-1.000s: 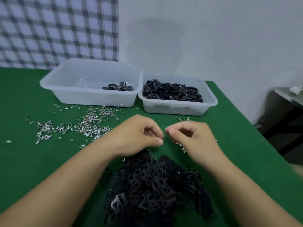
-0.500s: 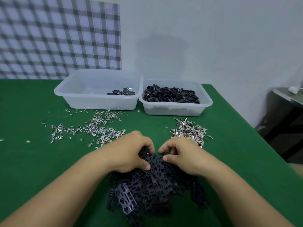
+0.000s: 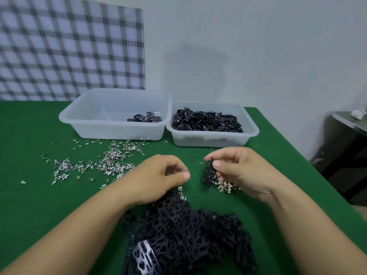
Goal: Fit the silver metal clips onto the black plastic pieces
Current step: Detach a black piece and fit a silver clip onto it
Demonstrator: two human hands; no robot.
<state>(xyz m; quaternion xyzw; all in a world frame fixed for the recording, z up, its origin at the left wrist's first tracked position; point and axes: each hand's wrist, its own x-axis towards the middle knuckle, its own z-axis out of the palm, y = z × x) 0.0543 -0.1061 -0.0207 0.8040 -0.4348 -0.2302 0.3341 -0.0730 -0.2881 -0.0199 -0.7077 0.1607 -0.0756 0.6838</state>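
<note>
2 tubs (image 3: 119,132) (black pieces (image 3: 206,123) inside)

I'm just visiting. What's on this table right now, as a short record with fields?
Left hand: fingers curled, contents hidden
Right hand: pinches black plastic piece
Near pile: black plastic pieces
Scattered at left: silver clips
Left tub: a few parts
Right tub: heap of black parts
</note>
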